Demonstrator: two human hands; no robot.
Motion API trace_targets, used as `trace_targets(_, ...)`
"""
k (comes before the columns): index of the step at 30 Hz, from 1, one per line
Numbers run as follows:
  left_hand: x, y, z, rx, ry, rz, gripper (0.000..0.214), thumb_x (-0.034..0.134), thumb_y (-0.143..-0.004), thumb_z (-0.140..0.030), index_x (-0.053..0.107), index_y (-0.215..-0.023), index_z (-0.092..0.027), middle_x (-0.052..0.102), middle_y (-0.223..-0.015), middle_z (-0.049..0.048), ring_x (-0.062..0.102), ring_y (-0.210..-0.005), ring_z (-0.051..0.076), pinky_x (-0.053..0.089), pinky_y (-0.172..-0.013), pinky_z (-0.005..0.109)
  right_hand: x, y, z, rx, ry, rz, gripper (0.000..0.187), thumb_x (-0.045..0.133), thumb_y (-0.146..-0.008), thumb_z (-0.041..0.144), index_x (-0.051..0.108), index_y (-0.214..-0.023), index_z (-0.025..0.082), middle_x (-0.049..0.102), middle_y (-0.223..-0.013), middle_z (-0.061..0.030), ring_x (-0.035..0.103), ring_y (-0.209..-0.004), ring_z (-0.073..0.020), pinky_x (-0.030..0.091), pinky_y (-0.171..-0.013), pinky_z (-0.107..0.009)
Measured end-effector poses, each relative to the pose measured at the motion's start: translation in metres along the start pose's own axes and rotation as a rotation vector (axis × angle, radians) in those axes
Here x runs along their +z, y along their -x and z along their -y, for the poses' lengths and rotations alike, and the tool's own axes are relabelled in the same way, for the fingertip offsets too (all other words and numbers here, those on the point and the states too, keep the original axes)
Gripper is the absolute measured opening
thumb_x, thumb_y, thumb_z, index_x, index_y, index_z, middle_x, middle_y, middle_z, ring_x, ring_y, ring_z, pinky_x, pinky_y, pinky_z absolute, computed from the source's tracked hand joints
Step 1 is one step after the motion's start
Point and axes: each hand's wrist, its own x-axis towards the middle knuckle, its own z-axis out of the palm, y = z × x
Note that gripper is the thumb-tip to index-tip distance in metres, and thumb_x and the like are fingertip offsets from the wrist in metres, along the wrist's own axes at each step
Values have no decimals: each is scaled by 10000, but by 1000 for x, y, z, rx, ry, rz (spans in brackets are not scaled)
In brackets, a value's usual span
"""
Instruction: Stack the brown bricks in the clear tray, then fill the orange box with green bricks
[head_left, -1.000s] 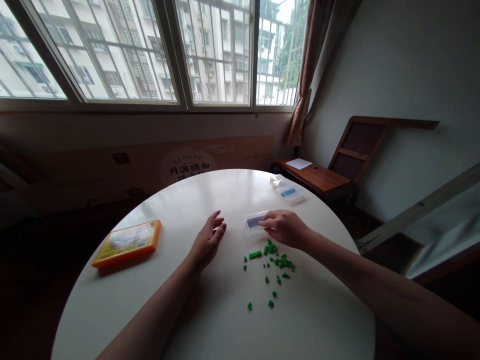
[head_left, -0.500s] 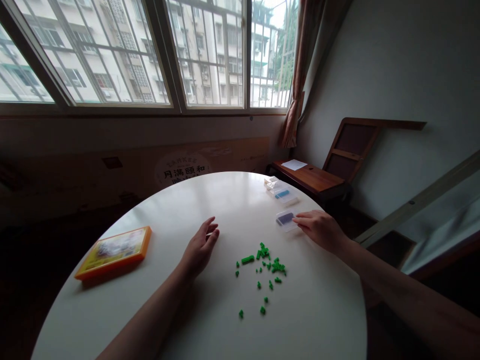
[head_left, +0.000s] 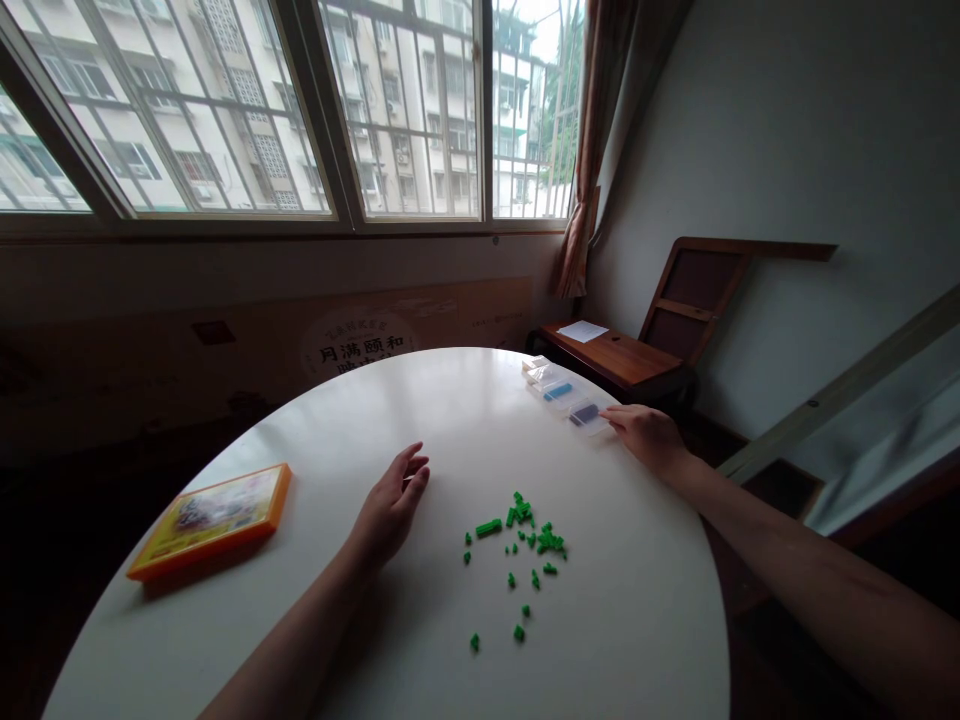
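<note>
The clear box with dark contents point(head_left: 585, 415) lies toward the far right of the white surface point(head_left: 630, 610), just beside the clear box with blue contents point(head_left: 558, 393). Your right hand point(head_left: 646, 438) grasps its right edge between the fingers. Nearer to you, loose green pieces point(head_left: 551, 541) lie scattered, most of them in 2 small clusters. To their left, your left hand point(head_left: 386, 510) is released, its fingers loosely curved. Farther left, an orange-edged box point(head_left: 210, 522) lies flat, well apart from that hand.
</note>
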Motion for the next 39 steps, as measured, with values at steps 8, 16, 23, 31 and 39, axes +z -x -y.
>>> trace_targets(8, -1, -1, 1, -8, -7, 22, 671, 429, -880, -630, 462, -1381, -185, 635, -1246, 160, 612, -1128, 290, 469, -981, 487, 10, -2, -1, 23, -34, -36, 322, 533, -879, 136, 722, -1116, 245, 729, -1136, -58, 689, -1007, -209, 547, -878, -339)
trace_targets(16, 0, -2, 5, 7, 10, 12, 654, 419, -886, -621, 465, -1374, -188, 645, -1233, 151, 610, -1145, 288, 479, -974, 469, 16, -2, 0, 33, -52, -70, 329, 536, -868, 119, 718, -1109, 248, 721, -1151, -48, 682, -1023, -207, 544, -891, -337)
trace_targets(23, -1, 0, -1, 19, -20, 10, 637, 428, -883, -604, 482, -1360, -185, 662, -1209, 141, 631, -1101, 281, 497, -946, 451, 18, -3, 0, 32, -55, -62, 322, 525, -892, 140, 714, -1123, 259, 707, -1186, -36, 667, -1058, -205, 547, -886, -337)
trace_targets(31, -2, 1, -7, 8, -47, 21, 651, 411, -878, -602, 483, -1354, -163, 660, -1205, 143, 638, -1080, 272, 500, -940, 431, 17, -4, 3, 24, -48, -71, 322, 520, -892, 147, 719, -1118, 261, 705, -1186, -39, 669, -1054, -211, 554, -875, -348)
trace_targets(39, -4, 3, -12, 11, -74, 35, 629, 434, -865, -571, 501, -1335, -159, 676, -1165, 140, 653, -1044, 274, 516, -918, 442, 18, -5, 1, -34, -39, -138, 399, 520, -836, 69, 708, -1153, 223, 670, -1230, -102, 623, -1131, -257, 489, -992, -449)
